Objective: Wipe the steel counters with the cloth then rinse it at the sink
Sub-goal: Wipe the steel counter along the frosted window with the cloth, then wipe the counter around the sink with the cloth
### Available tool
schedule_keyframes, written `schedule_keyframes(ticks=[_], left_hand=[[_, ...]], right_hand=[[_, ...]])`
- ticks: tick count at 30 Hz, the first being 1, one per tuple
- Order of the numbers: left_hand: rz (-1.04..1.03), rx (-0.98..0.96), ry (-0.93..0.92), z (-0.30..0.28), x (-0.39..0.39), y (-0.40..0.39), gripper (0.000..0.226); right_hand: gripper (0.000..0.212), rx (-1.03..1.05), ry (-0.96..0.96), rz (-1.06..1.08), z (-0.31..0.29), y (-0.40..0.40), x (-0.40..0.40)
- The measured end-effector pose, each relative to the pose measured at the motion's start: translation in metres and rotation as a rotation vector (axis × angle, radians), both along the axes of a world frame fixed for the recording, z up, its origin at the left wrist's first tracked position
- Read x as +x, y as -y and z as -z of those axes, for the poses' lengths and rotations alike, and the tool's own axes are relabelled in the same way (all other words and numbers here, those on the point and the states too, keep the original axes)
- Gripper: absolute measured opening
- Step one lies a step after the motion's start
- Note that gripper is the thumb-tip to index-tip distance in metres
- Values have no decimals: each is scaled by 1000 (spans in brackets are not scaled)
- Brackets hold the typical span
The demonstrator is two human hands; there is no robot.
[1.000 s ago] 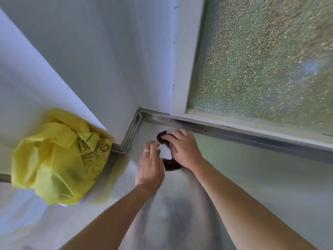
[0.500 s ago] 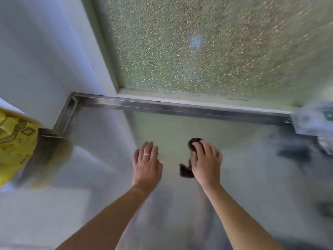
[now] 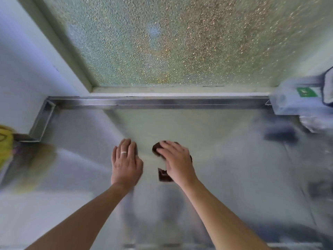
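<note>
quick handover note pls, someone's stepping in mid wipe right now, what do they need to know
Right hand: pressed flat on the dark cloth, holding it against the steel counter, near the middle.
Left hand: empty, palm down on the counter beside the cloth, fingers together.
Around: yellow bag at the far left edge, a pale box with a green label at the back right by the window.
Done: wiping is under way; how much is covered cannot be told.
Left: finish the counters, then rinse the cloth. No sink is in view.
</note>
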State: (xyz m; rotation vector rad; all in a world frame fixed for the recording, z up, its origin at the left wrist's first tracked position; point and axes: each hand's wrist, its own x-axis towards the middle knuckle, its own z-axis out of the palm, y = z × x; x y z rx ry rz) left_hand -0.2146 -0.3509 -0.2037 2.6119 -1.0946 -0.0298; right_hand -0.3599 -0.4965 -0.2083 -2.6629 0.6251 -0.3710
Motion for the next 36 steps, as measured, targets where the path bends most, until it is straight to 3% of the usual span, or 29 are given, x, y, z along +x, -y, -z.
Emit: schedule_keyframes(ticks=[3, 5, 9, 10, 18, 25, 29, 36], left_hand=[[-5, -6, 10, -1, -7, -1, 49], [15, -4, -5, -4, -22, -3, 47], [246, 4, -37, -14, -65, -6, 33], [311, 21, -50, -17, -72, -6, 31], [745, 156, -146, -81, -151, 24, 21], [1145, 228, -137, -142, -262, 27, 24], [1381, 249, -106, -158, -345, 16, 24], [1861, 282, -15, -168, -572, -57, 10]], right_hand=[[40, 36, -14, -148, -9, -27, -39], [36, 165, -39, -202, -21, -46, -74], [34, 684, -326, -30, -59, -54, -142], [33, 707, -369, 47, -64, -52, -154], [17, 469, -291, 830, -119, -65, -223], [19, 607, -227, 1219, -172, -149, -323], [19, 674, -175, 1419, -198, -211, -397], [24, 702, -83, 1812, -203, -343, -554]])
